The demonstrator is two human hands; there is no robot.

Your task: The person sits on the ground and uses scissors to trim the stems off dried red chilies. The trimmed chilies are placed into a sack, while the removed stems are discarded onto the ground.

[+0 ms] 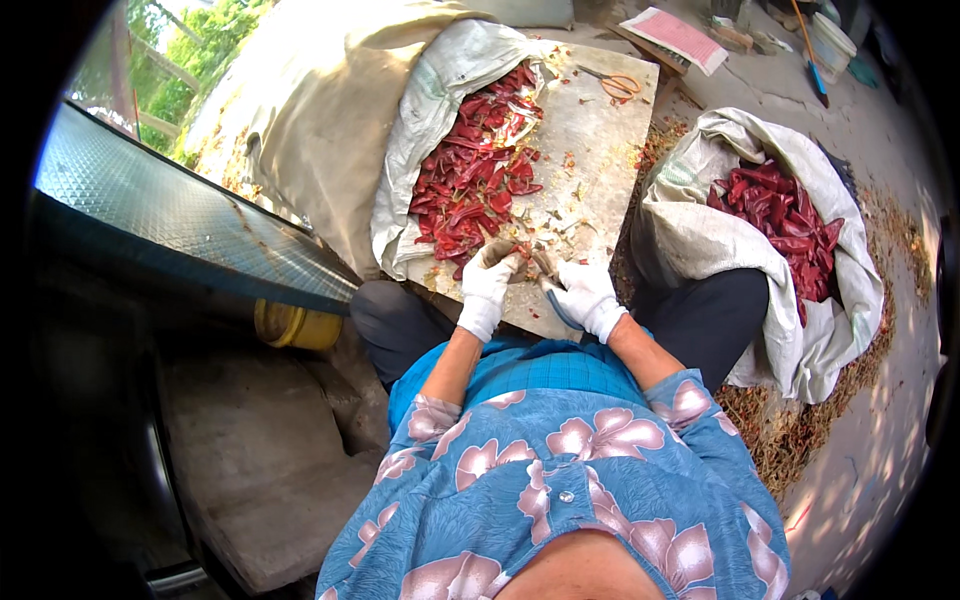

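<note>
Both my hands wear white gloves with soiled fingertips, close together over the near edge of a worn board (585,135). My left hand (487,288) is closed, its fingers pinched on a dried red chili pepper (522,249), mostly hidden. My right hand (588,297) is closed around scissors with a blue handle (563,311); their short dark blades point toward the left hand. Just beyond the left hand, a heap of dried red chili peppers (470,180) spills from a white woven sack (420,140) onto the board. Stem bits and seeds lie scattered there.
Orange-handled scissors (617,86) lie at the board's far end. To my right stands an open white sack (690,225) of red chilies (785,222), with stem debris (790,435) around it. A yellow bucket (300,326) and a ridged metal sheet (190,200) are at left.
</note>
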